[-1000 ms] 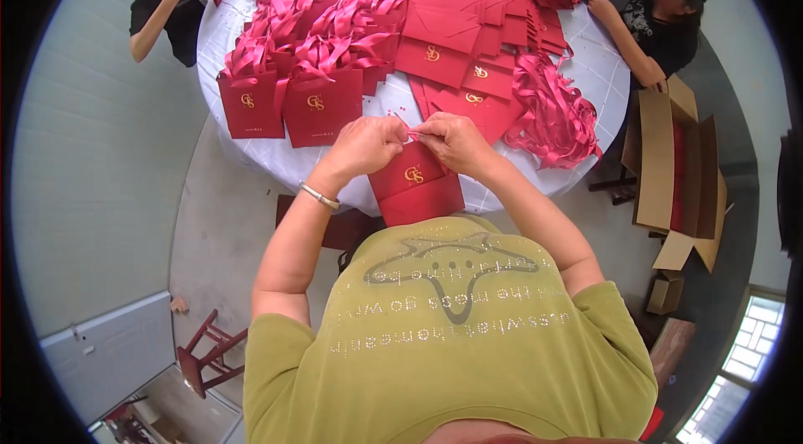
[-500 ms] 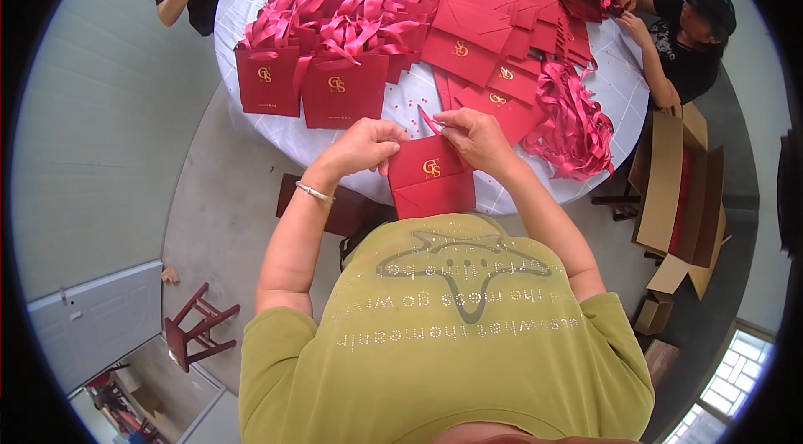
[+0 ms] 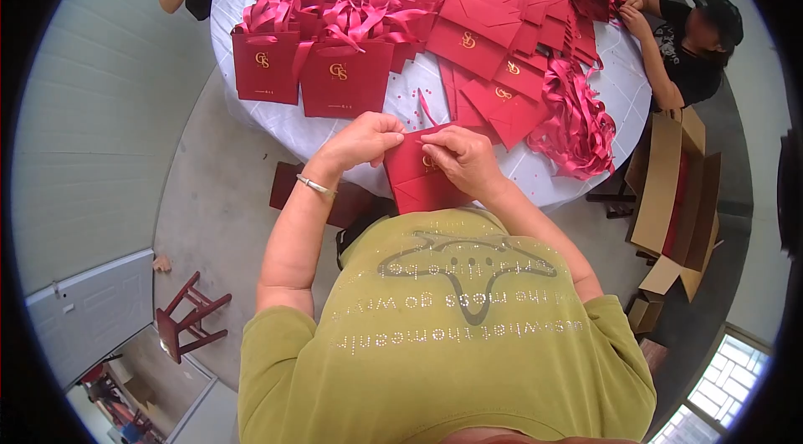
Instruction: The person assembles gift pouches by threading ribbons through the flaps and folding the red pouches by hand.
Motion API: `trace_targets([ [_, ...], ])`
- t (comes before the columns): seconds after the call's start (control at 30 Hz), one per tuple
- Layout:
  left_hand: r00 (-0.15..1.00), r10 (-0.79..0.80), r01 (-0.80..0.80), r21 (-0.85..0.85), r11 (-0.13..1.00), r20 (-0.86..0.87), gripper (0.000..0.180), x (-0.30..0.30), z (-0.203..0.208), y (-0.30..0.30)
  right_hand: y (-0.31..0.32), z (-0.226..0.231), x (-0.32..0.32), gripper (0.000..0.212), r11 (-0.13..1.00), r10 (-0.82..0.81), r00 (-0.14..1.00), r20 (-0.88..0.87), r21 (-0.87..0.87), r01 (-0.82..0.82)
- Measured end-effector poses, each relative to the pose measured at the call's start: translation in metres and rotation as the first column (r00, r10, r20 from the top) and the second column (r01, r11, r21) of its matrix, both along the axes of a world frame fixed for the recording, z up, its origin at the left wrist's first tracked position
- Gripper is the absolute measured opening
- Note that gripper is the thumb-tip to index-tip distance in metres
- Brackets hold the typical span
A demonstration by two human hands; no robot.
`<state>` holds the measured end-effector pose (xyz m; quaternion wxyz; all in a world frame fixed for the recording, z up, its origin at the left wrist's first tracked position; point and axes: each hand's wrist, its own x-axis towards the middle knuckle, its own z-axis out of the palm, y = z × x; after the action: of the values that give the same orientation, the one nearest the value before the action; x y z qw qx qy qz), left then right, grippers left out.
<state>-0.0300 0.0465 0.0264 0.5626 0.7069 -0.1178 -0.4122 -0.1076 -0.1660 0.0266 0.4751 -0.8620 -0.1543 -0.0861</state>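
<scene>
A small red paper gift bag (image 3: 422, 190) with a gold emblem is held flat and folded at the table's near edge, just in front of my body. My left hand (image 3: 368, 140) grips its upper left corner between thumb and fingers. My right hand (image 3: 465, 161) is closed in a pinch at the front of the bag, near its top edge and partly over the emblem. A pink ribbon (image 3: 427, 107) sticks up behind the bag's top edge; its other end seems to lie in the right fingertips, mostly hidden.
Bags with ribbon handles (image 3: 347, 80) stand at the left of the round table (image 3: 326, 131). Flat bags (image 3: 473, 38) are stacked mid-table, beside a heap of loose ribbons (image 3: 573, 122). Two people work across the table. An open carton (image 3: 669, 193) stands right; a wooden stool (image 3: 191, 318) left.
My right hand has moved from the ribbon above the bag's top edge down to the bag's front. The ribbon now stands free behind the bag. The left hand stays at the corner.
</scene>
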Motion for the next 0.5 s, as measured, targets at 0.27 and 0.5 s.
trace_targets([
  [0.27,0.998,0.029,-0.030,-0.015,0.999,-0.063,0.010,0.001,-0.004,0.002,0.006,-0.004,0.001,0.009,0.999,-0.017,0.995,0.102,-0.038,0.021],
  [0.5,0.998,0.028,-0.033,-0.084,0.996,-0.051,0.011,0.001,-0.009,0.002,0.012,-0.004,0.003,0.008,0.994,-0.022,0.995,0.098,-0.104,0.032],
])
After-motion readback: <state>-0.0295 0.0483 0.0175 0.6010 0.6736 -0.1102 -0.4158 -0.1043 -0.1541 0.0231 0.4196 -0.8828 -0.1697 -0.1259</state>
